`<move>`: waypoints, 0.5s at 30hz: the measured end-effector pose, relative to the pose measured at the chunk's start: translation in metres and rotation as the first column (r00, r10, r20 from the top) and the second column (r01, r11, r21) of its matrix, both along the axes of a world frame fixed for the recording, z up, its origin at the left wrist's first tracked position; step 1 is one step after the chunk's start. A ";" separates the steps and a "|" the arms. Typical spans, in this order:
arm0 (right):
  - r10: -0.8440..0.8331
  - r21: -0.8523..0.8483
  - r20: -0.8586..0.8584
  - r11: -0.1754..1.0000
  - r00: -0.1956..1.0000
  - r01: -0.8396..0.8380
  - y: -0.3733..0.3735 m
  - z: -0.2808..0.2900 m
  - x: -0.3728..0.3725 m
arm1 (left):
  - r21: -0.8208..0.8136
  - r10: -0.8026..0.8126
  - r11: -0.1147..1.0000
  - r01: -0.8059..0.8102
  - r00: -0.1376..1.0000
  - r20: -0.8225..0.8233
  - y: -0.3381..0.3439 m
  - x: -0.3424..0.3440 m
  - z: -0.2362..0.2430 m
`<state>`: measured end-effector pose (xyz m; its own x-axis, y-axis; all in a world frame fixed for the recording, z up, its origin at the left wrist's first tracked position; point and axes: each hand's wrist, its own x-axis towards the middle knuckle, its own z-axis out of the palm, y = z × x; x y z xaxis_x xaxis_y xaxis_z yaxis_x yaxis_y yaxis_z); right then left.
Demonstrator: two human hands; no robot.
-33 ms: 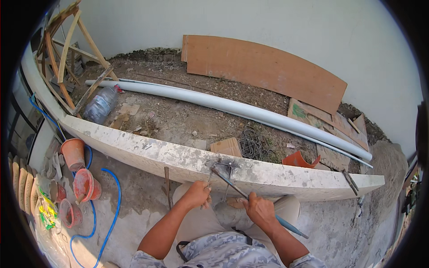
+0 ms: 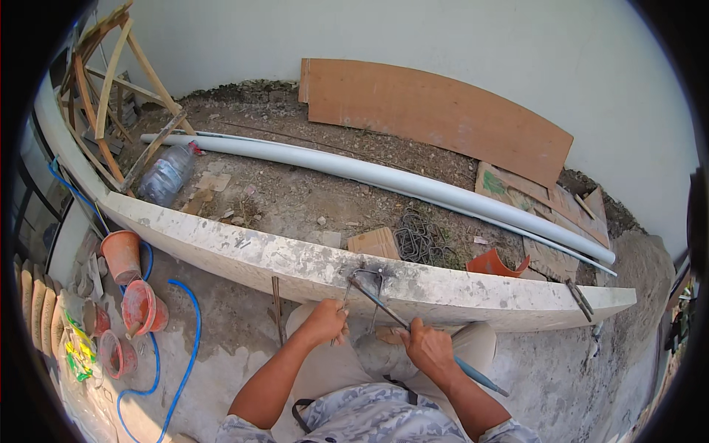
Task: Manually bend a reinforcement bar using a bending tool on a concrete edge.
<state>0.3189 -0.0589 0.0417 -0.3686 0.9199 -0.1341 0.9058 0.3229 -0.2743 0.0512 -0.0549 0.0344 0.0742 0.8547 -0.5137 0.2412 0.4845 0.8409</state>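
My left hand (image 2: 329, 320) is closed around a thin steel rod (image 2: 347, 294), whose upper end reaches a dark patch on top of the low white wall (image 2: 288, 257). In my right hand (image 2: 428, 348) is a long bar with a blue-grey lower part (image 2: 478, 375); its far tip rests at that same patch, touching or very close to the rod. A bent metal piece (image 2: 379, 277) stands there too, one thin length hanging down the wall's near side. My fingers hide parts of both the rod and the bar.
Thin rods (image 2: 277, 306) lean on the wall left of my hands; short metal bars (image 2: 580, 301) lie across its right end. Beyond it are bent steel pieces (image 2: 421, 238), an orange curved piece (image 2: 496, 263) and a white pipe (image 2: 369, 172). Buckets (image 2: 120, 255) and a blue hose (image 2: 193, 332) sit left.
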 end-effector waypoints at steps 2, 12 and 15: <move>-0.021 -0.011 -0.001 1.000 1.000 0.021 -0.004 -0.003 -0.002 | 0.004 -0.014 1.000 0.014 1.000 -0.005 0.001 -0.004 -0.006; -0.133 0.132 -0.295 0.975 0.946 0.178 0.000 -0.007 0.050 | 0.292 0.193 0.925 -0.244 0.962 0.192 -0.010 0.007 0.007; -0.244 0.157 -0.369 0.935 0.897 0.319 0.001 -0.020 0.071 | 0.228 0.201 0.869 -0.439 0.734 0.648 0.004 0.005 0.001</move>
<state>0.3894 -0.0577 0.0220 -0.0786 0.9844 0.1571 0.8311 0.1517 -0.5350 0.0562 -0.0507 0.0350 -0.0553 0.9900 -0.1298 -0.4709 0.0887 0.8777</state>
